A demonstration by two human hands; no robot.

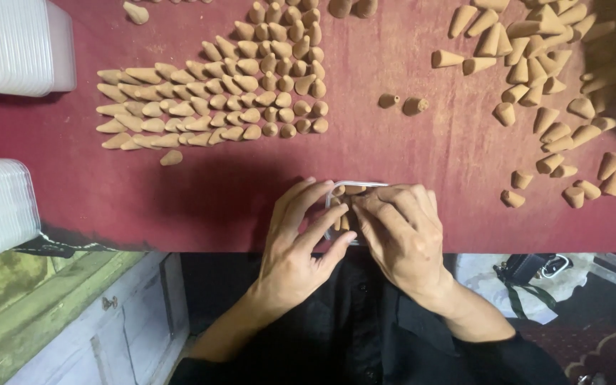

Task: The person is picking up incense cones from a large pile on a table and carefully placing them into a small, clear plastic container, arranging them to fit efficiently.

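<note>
Seen from above, a person in a black shirt works at the near edge of a dark red worktop (180, 192). Both hands meet over a small clear plastic box (354, 187) that sits at the worktop's near edge, directly in front of the person. The left hand (301, 239) cups the box from its left side, fingers spread and curved against it, thumb pointing toward the other hand. The right hand (401, 228) lies over the box from the right, fingers bent down onto it, covering most of it so only the far rim and left corner show. A few tan cones (341, 217) are visible inside the box between the fingers. The hands are close together, touching or nearly touching, both closed on the box. Farther back on the worktop, to the left of centre, many more cones lie in tidy rows (229, 100). To the right, a loose scattered heap of cones (543, 78) spreads toward the edge. At the far left stand stacks of clear plastic boxes (8, 46).
</note>
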